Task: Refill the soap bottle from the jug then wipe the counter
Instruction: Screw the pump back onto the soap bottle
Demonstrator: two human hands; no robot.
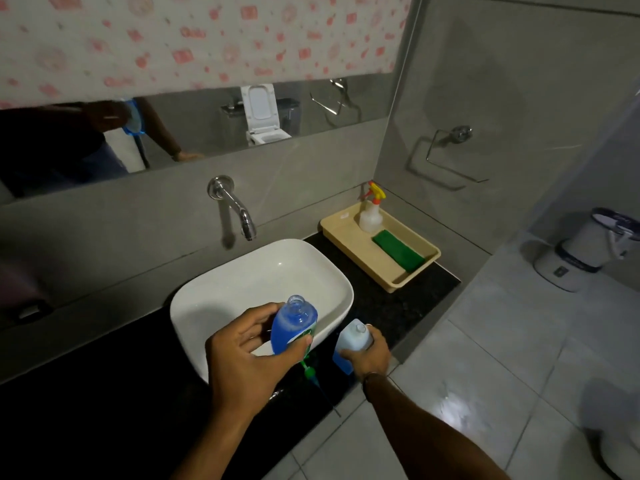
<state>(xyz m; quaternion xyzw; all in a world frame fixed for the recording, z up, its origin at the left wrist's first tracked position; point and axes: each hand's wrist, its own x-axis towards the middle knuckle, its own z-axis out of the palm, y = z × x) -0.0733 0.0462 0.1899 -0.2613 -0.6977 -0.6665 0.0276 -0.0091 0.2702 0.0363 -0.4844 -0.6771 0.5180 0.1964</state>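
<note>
- The left hand [242,355] holds the bottle [293,325] over the near rim of the basin [221,292], fingers wrapped round its lower body, thumb across the label
- The bottle is uncapped, its open neck tilted up and away; blue soap fills most of it
- A green pump [309,372] with its dip tube lies on the counter [104,410] just below the bottle
- The right hand [367,351] is closed round the jug [351,342], which stands on the counter's near edge beside the basin, white cap on by the look of it
- I judge the bottle light and fairly stiff, but smooth plastic that soap would make slippery; a grip round the waist suits it, and squeezing could push liquid out of the open neck
- The jug looks heavier with liquid inside; holding it high on the shoulder gives control when tipping
- A tray [349,237] further back holds a green cloth [398,250] and a sprayer [370,216], probably for the wipe, not yet touched
</note>
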